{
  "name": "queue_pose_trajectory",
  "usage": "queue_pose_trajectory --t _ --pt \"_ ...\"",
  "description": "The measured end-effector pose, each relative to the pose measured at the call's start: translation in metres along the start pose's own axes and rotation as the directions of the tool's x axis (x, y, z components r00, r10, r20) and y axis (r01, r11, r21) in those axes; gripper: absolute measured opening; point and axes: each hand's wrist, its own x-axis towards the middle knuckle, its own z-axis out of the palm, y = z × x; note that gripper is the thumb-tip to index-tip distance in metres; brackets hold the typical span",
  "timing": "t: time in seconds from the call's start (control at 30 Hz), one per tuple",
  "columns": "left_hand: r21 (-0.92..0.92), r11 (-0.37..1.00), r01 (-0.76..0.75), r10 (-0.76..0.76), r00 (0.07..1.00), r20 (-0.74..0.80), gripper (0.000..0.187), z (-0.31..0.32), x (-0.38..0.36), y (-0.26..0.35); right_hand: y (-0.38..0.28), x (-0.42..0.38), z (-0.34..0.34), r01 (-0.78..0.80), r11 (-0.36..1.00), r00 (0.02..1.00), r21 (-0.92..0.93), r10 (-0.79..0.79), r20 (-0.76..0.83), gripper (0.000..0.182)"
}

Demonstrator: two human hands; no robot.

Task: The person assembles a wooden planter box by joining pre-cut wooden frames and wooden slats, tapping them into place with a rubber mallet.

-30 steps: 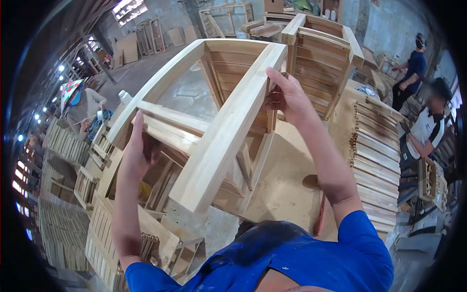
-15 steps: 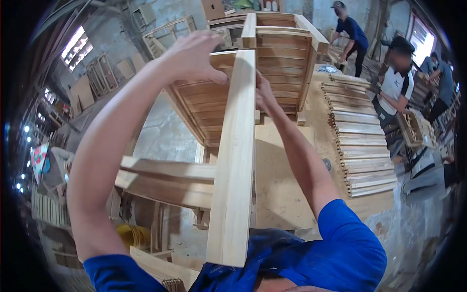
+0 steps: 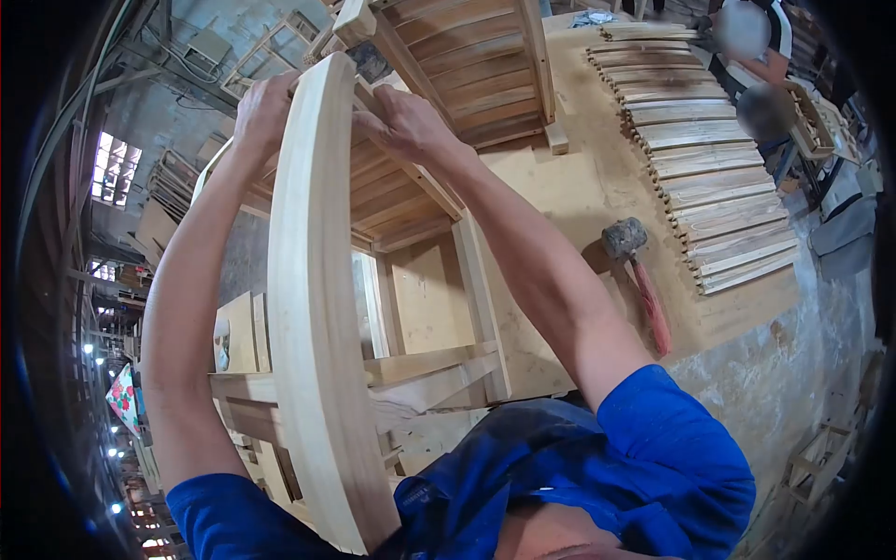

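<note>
A pale wooden furniture frame [image 3: 313,280] stands upright close in front of me, its thick, smooth beam running away from my chest. My left hand [image 3: 264,117] is closed at the far left of this beam, its fingertips partly hidden behind the wood. To the beam's right, my right hand [image 3: 415,126] is closed around a part of the same frame near its far end. Slatted panelling [image 3: 392,196] and lower crossbars [image 3: 434,369] of the frame show beneath my arms. A mallet [image 3: 625,241] with a dark head and red handle lies on the worktable right of my right arm.
A second slatted wooden piece [image 3: 467,65] stands just beyond. Many wooden slats [image 3: 700,159] lie in a row on the worktable [image 3: 551,201]. Another person [image 3: 770,37] is at the upper right, near a wooden box [image 3: 810,121]. Boards lean against the left wall.
My left hand, raised and open before, has come down and closed on the frame. The frame has turned and shifted left. My view has tilted down, bringing the whole mallet into sight.
</note>
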Motion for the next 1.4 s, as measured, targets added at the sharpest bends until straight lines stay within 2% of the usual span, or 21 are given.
queue_pose_trajectory --t 0.1,0.47,0.57,0.67,0.73,0.8,0.83,0.87,0.9,0.93,0.97,1.03,1.07,1.13,1.17,1.23,1.27,1.3,1.33,1.37,1.4 --pt "0.007 0.996 0.093 -0.093 0.996 0.009 0.033 0.005 0.004 -0.010 0.000 0.002 -0.003 0.043 0.999 0.999 -0.014 -0.043 0.016 0.059" --pt "0.049 0.986 0.161 -0.164 0.982 0.090 0.031 0.001 0.001 -0.003 0.013 0.013 -0.008 0.032 0.999 0.995 0.034 -0.035 0.096 0.060" --pt "0.087 0.983 0.163 -0.172 0.979 0.107 0.053 0.009 0.003 -0.005 0.012 0.017 -0.012 0.034 0.999 0.991 0.025 -0.036 0.129 0.059" --pt "0.025 0.986 0.167 -0.169 0.977 0.131 0.055 0.007 0.003 -0.001 0.016 0.010 -0.021 0.037 0.999 0.984 -0.002 -0.036 0.175 0.060" --pt "0.061 0.984 0.170 -0.176 0.979 0.106 0.055 0.007 0.005 -0.005 0.031 -0.035 -0.049 0.144 0.988 0.989 -0.065 -0.141 0.046 0.061" --pt "0.088 0.977 0.196 -0.203 0.976 0.080 0.054 0.012 -0.001 -0.008 0.061 -0.107 -0.099 0.134 0.968 0.991 -0.212 -0.133 0.017 0.058" --pt "0.017 0.986 0.165 -0.166 0.986 0.028 0.036 0.013 -0.003 -0.008 0.073 -0.152 -0.130 -0.043 0.932 0.998 -0.359 0.060 0.036 0.053" --pt "0.010 0.988 0.152 -0.152 0.988 0.007 0.033 0.011 -0.003 -0.007 0.092 -0.196 -0.159 -0.104 0.839 0.985 -0.534 0.160 0.060 0.047" --pt "0.015 0.990 0.142 -0.142 0.990 -0.007 0.031 0.008 -0.003 -0.004 0.095 -0.235 -0.185 -0.397 0.701 0.889 -0.593 0.455 -0.057 0.045" --pt "0.021 0.990 0.136 -0.136 0.991 -0.010 0.029 0.008 -0.003 -0.003 0.086 -0.259 -0.204 -0.571 0.486 0.715 -0.662 0.691 -0.110 0.045" --pt "0.022 0.991 0.133 -0.133 0.991 -0.016 0.027 0.008 -0.003 0.000 0.122 -0.317 -0.218 -0.469 0.411 0.793 -0.781 0.586 -0.168 0.047" --pt "0.039 0.992 0.124 -0.122 0.992 -0.031 0.028 0.009 -0.004 -0.001 0.140 -0.366 -0.226 -0.509 0.211 0.600 -0.834 0.782 -0.168 0.047" --pt "0.039 0.991 0.129 -0.128 0.991 -0.042 0.028 0.009 -0.004 -0.002 0.147 -0.372 -0.226 -0.496 0.210 0.611 -0.843 0.774 -0.167 0.047" --pt "0.026 0.988 0.154 -0.152 0.986 -0.067 0.028 0.009 -0.005 -0.001 0.153 -0.372 -0.231 -0.547 0.306 0.468 -0.779 0.884 0.019 0.031" --pt "0.023 0.987 0.157 -0.156 0.986 -0.054 0.026 0.009 -0.005 -0.001 0.158 -0.369 -0.235 -0.529 0.303 0.478 -0.793 0.878 0.017 0.031" --pt "0.074 0.978 0.194 -0.193 0.981 -0.012 0.022 0.008 -0.004 -0.002 0.150 -0.339 -0.231 -0.578 0.476 0.592 -0.663 0.804 0.061 0.025" --pt "0.071 0.975 0.208 -0.207 0.978 -0.029 0.022 0.007 -0.005 -0.003 0.142 -0.317 -0.231 -0.516 0.587 0.709 -0.624 0.702 0.075 0.025" --pt "0.074 0.980 0.187 -0.183 0.982 -0.051 0.024 0.011 -0.005 -0.007 0.113 -0.273 -0.229 -0.436 0.689 0.810 -0.578 0.580 0.081 0.025" --pt "0.078 0.984 0.161 -0.156 0.986 -0.066 0.027 0.014 -0.005 -0.011 0.077 -0.219 -0.226 -0.521 0.731 0.804 -0.441 0.593 0.034 0.024" --pt "0.069 0.983 0.171 -0.167 0.984 -0.061 0.027 0.015 -0.004 -0.014 0.029 -0.167 -0.226 -0.492 0.767 0.847 -0.411 0.531 -0.022 0.030" --pt "0.070 0.984 0.164 -0.160 0.985 -0.059 0.027 0.015 -0.004 -0.011 0.007 -0.127 -0.233 -0.180 0.888 0.983 -0.422 0.182 -0.038 0.033"
